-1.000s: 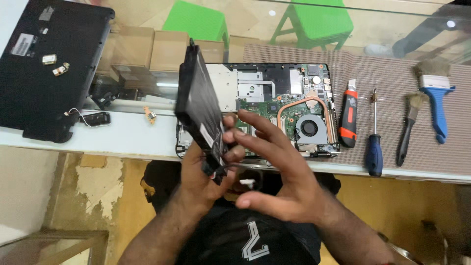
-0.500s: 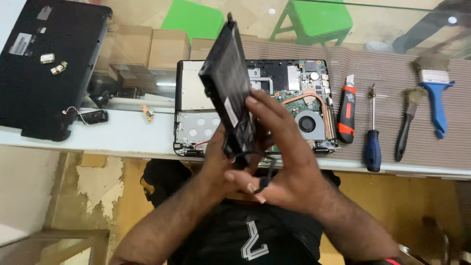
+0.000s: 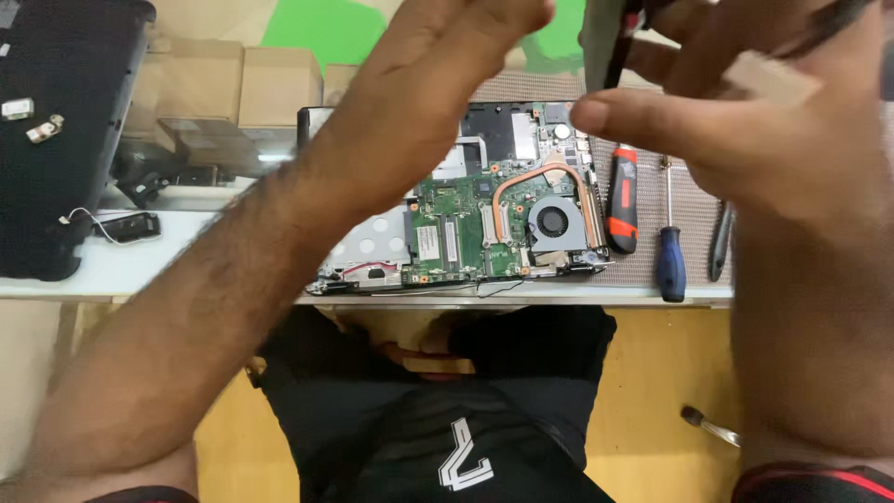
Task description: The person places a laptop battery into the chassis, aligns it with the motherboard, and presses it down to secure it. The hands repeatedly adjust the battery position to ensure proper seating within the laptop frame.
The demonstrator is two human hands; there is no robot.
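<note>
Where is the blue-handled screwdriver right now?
In the head view, the blue-handled screwdriver lies on the brown mat right of the opened laptop, just right of the red-and-black tool, below the right hand.

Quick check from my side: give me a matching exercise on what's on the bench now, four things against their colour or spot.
Things:
1. utility knife
2. screwdriver
3. cooling fan
4. black laptop cover

Descriptions:
A. blue and black handle, right of the knife
B. far left of the bench, small parts lying on it
C. red and black, just right of the open laptop
D. grey, inside the open laptop beside a copper pipe

Pairs: 1-C, 2-A, 3-D, 4-B
</note>
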